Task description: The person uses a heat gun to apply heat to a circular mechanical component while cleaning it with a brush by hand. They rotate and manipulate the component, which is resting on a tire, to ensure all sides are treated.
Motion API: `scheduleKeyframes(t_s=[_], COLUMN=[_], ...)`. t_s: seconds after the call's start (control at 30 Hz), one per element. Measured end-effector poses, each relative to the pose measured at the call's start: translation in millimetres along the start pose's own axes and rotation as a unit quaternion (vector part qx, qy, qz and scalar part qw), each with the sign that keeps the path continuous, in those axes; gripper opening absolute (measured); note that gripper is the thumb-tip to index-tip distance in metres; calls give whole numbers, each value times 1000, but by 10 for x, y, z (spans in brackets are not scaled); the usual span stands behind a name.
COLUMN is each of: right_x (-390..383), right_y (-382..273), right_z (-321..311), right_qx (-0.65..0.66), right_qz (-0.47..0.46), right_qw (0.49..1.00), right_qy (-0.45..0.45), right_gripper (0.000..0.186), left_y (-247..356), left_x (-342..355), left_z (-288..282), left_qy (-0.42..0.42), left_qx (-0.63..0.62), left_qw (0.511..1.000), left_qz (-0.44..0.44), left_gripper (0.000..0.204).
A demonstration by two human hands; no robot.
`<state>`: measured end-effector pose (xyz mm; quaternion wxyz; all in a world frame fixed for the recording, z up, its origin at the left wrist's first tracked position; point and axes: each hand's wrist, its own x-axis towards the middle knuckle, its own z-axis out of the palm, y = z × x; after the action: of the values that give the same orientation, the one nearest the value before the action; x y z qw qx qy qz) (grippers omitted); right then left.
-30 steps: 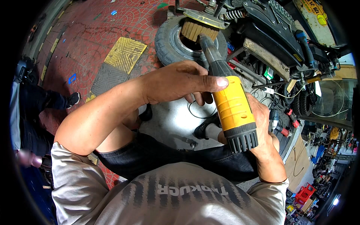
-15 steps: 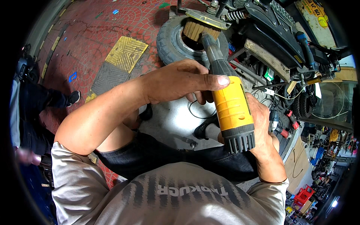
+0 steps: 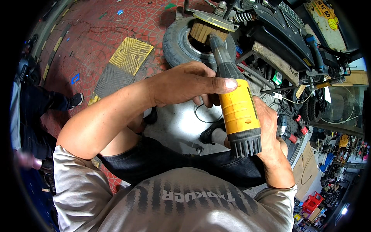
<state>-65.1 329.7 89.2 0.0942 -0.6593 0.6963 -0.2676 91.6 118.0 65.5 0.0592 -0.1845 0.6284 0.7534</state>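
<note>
A yellow handheld blower point(image 3: 239, 110) with a black vented back end and a dark tapered nozzle point(image 3: 220, 50) is held in front of me. My left hand point(image 3: 189, 84) lies across its front, thumb on the yellow body and fingers curled beneath. My right hand point(image 3: 266, 120) is closed at its far side; the body hides those fingers and any grip. The nozzle tip lies over a brown ribbed ring, apparently a hub motor stator point(image 3: 205, 33), under a round cover plate point(image 3: 212, 20). Behind it, a tyre on its rim point(image 3: 176, 46) lies tilted on the ground.
A partly stripped scooter point(image 3: 282, 38) with a coil spring point(image 3: 244, 17) stands at the upper right. Power drills point(image 3: 284, 125) and loose tools lie on the right. A yellow and black ramp point(image 3: 129, 56) sits on red paving. Another person's leg point(image 3: 42, 98) is at the left.
Almost nothing differs. The blower's back end has shifted very slightly left, with both hands staying on it.
</note>
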Motion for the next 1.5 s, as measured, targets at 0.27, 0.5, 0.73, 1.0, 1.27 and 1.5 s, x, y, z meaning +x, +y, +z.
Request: scheduleKeyframes(t_s=[0.27, 0.5, 0.73, 1.0, 1.27, 1.5], right_x=[-85, -85, -96, -23, -26, -21], right_y=[122, 99, 110, 1, 6, -16], right_z=[22, 11, 19, -16, -12, -30], right_qx=[-15, -5, 8, 10, 19, 23], right_qz=[9, 21, 27, 14, 15, 25], right_qw=[999, 999, 998, 1000, 999, 999], right_qy=[-40, -46, -48, -24, -31, -39], right_gripper=[72, 73, 75, 45, 46, 45], left_y=[-20, -2, 14, 16, -7, 5], left_x=[5, -5, -19, -27, -28, -42], left_z=[49, 51, 54, 40, 1, 12], left_qy=[19, 14, 13, 1, -5, -2], left_qx=[68, 62, 65, 53, 27, 39], left_qw=[997, 998, 998, 999, 999, 999], left_qz=[41, 27, 24, 5, -23, -30], left_gripper=[86, 89, 89, 86, 81, 81])
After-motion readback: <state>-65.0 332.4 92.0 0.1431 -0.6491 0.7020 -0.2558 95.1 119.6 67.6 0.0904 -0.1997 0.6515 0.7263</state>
